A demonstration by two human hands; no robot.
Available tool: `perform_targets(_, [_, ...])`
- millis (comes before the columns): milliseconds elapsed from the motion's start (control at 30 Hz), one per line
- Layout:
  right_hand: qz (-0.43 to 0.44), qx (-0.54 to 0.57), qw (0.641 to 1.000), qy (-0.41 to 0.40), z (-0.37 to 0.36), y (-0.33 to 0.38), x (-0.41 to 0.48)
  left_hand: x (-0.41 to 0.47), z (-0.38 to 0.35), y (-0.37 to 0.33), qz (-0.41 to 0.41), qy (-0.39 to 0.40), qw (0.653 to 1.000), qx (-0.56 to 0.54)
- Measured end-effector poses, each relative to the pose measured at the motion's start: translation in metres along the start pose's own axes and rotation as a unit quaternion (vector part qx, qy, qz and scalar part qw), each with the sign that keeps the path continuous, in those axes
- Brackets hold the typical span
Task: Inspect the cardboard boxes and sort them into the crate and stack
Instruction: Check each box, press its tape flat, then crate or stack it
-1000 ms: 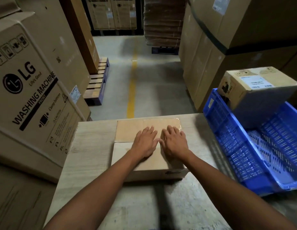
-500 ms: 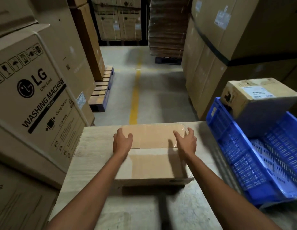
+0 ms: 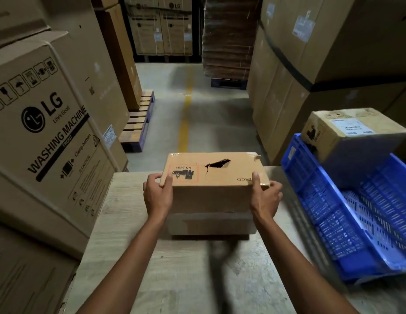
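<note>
I hold a brown cardboard box (image 3: 214, 180) between both hands above the pale table (image 3: 186, 279). It is tipped up, and the face toward me shows a torn black hole, an upside-down printed mark and peeling tape at one corner. My left hand (image 3: 157, 194) grips its left end and my right hand (image 3: 264, 196) its right end. Under it lies another pale box (image 3: 212, 223), mostly hidden. A blue plastic crate (image 3: 347, 214) leans at the table's right side, with a labelled cardboard box (image 3: 353, 132) resting in its far end.
Large washing-machine cartons (image 3: 45, 132) stand tight against the table's left edge. Tall cartons (image 3: 310, 64) wall the right. A floor aisle with a yellow line (image 3: 186, 118) runs ahead, with a wooden pallet (image 3: 138, 123) at its left and a wrapped pallet stack (image 3: 227, 37) at its far end.
My hands slid from the middle of the box top out to its ends, then lifted the box and tipped it up, showing a torn face.
</note>
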State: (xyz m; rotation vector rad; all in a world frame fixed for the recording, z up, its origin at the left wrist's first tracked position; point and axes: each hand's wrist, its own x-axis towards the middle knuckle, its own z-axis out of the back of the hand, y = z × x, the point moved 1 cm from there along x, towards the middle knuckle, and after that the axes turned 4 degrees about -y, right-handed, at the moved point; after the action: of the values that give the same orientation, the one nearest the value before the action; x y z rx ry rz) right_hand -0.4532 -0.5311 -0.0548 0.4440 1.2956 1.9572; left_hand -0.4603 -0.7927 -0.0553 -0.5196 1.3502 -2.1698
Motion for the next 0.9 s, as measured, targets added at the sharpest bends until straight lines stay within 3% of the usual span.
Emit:
perform_targets(133, [0.005, -0.067, 0.998, 0.005, 0.013, -0.017, -0.003, -0.021, 0.009, 0.017, -0.036, 0.024, 0.998, 0.045])
perform_targets(233, [0.175, -0.142, 0.974, -0.034, 0.011, -0.005, -0.007, -0.030, 0.010, 0.011, -0.197, 0.009, 0.967, 0.160])
perform_targets(367, [0.375, -0.099, 0.916, 0.103, -0.017, 0.025, -0.033, -0.027, -0.001, -0.004, -0.379, 0.064, 0.905, 0.181])
perform_targets(500, [0.452, -0.172, 0.844, 0.231, -0.055, 0.032, -0.062, -0.027, -0.015, -0.017, -0.382, 0.158, 0.876, 0.249])
perform_targets(633, [0.505, -0.276, 0.786, 0.227, -0.076, 0.023, -0.064, -0.022, -0.021, -0.019, -0.378, 0.188, 0.839, 0.343])
perform_targets(800, [0.485, -0.295, 0.779, 0.266, -0.077, 0.024, -0.057, -0.016, -0.026, -0.029, -0.390, 0.202, 0.793, 0.422])
perform_targets(900, [0.485, -0.262, 0.795, 0.255, -0.074, 0.029, -0.059, -0.018, -0.024, -0.025, -0.404, 0.187, 0.810, 0.383])
